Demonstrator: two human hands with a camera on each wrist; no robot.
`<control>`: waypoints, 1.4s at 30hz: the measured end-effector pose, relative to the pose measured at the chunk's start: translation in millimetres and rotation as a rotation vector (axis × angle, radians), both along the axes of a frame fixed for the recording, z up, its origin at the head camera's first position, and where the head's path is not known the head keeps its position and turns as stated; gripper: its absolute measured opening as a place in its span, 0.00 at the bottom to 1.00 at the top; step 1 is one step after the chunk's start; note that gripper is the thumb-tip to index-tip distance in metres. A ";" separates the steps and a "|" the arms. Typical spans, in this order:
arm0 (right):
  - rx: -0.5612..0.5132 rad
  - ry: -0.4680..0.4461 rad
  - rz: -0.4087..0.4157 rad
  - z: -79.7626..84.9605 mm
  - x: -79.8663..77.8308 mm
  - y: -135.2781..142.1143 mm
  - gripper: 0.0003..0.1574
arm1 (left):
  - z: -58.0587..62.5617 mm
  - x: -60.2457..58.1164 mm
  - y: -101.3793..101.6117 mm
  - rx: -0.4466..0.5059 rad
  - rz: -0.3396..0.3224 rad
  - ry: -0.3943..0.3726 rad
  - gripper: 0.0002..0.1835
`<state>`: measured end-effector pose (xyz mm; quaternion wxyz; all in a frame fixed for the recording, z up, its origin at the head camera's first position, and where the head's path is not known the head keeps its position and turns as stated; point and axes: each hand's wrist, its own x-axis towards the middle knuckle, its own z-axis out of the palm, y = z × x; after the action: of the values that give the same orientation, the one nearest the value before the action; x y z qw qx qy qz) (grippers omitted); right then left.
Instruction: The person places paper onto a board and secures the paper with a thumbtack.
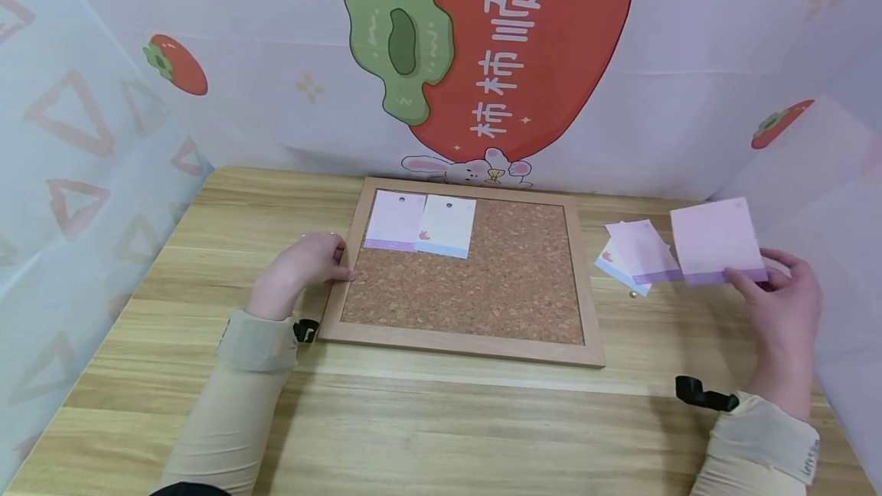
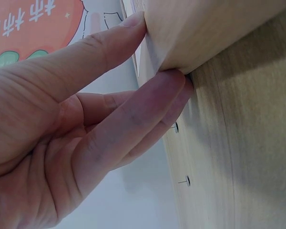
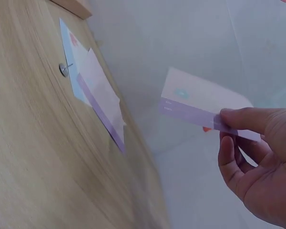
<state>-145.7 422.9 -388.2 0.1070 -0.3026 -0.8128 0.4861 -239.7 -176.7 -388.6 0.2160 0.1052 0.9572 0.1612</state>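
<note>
My right hand (image 1: 785, 305) pinches a pink note sheet (image 1: 717, 239) with a purple bottom band between thumb and fingers, held above the table at the right. In the right wrist view that sheet (image 3: 205, 102) is tilted. My left hand (image 1: 303, 270) grips the left edge of the wood-framed corkboard (image 1: 475, 297), thumb on top of the frame and fingers against its side. A pink note (image 1: 396, 219) and a white note (image 1: 446, 226) lie side by side at the board's upper left, each with a thumbtack near its top.
Right of the board lie another pink note (image 1: 641, 247) and a white note with a blue band (image 1: 623, 275), overlapping. A loose thumbtack (image 3: 63, 70) sits beside them. Two more thumbtacks, one of them a lower tack (image 2: 188, 181), stand beyond my left hand.
</note>
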 end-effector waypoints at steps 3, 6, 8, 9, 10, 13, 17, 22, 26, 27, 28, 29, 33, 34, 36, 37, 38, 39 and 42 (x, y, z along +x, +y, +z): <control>-0.124 0.126 0.006 0.8 -2.6 -6.1 0.23 | 0.0 0.0 0.3 -0.001 0.004 -0.006 0.16; -0.255 0.255 0.047 0.5 -5.5 -12.6 0.18 | 0.3 0.3 0.6 -0.005 0.004 -0.009 0.16; -0.339 0.322 0.093 -0.6 -7.3 -15.9 0.16 | 0.6 0.7 0.7 -0.007 0.002 -0.011 0.16; -0.381 0.349 0.123 -1.4 -8.3 -17.2 0.16 | 0.8 1.0 0.8 -0.007 0.002 -0.012 0.16; -0.419 0.367 0.154 -2.3 -9.4 -18.4 0.16 | 1.0 1.2 0.8 -0.007 0.002 -0.012 0.15; -0.488 0.376 0.243 -5.6 -12.1 -21.6 0.19 | 1.4 1.7 0.9 -0.008 0.001 -0.009 0.15; -0.461 0.350 0.329 -9.9 -15.9 -29.7 0.22 | 2.1 1.9 0.9 -0.009 -0.005 0.002 0.15; -0.329 0.293 0.407 -13.1 -23.6 -47.8 0.28 | 1.8 1.7 0.8 -0.006 -0.006 0.011 0.15; -0.264 0.241 0.453 -14.4 -29.8 -62.9 0.33 | 1.9 1.5 0.8 -0.005 -0.006 0.008 0.15; -0.258 0.234 0.461 -14.8 -31.0 -65.8 0.35 | 2.1 1.4 0.8 -0.004 -0.006 0.008 0.15; -0.271 0.235 0.465 -15.3 -31.9 -68.4 0.36 | 2.2 1.3 0.8 -0.003 -0.006 0.008 0.15; -0.290 0.238 0.465 -15.8 -32.6 -70.5 0.35 | 2.5 1.4 0.8 -0.002 -0.006 0.008 0.15; -0.324 0.275 0.448 -18.6 -35.2 -78.0 0.22 | 2.4 1.5 0.8 0.002 -0.003 0.008 0.16; -0.330 0.285 0.442 -19.1 -35.7 -79.5 0.18 | 2.3 1.5 1.0 0.002 -0.001 0.008 0.16; -0.327 0.296 0.434 -20.1 -36.6 -82.0 0.15 | 2.0 1.5 1.2 0.002 -0.001 0.007 0.16; -0.322 0.298 0.433 -20.6 -37.0 -83.2 0.15 | 1.8 1.3 1.3 0.000 -0.001 0.008 0.16; -0.315 0.291 0.436 -20.9 -37.4 -84.2 0.15 | 1.7 1.2 1.3 -0.002 -0.002 0.008 0.16; -0.311 0.283 0.446 -21.3 -37.9 -85.2 0.15 | 1.7 1.1 1.4 -0.003 -0.002 0.008 0.16; -0.309 0.266 0.490 -22.8 -39.4 -89.4 0.15 | 2.0 1.0 1.8 -0.004 -0.003 0.011 0.16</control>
<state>-185.2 333.5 -411.0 0.0448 -0.0445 -0.7568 0.6506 -238.7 -174.9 -386.6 0.2113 0.1069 0.9585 0.1585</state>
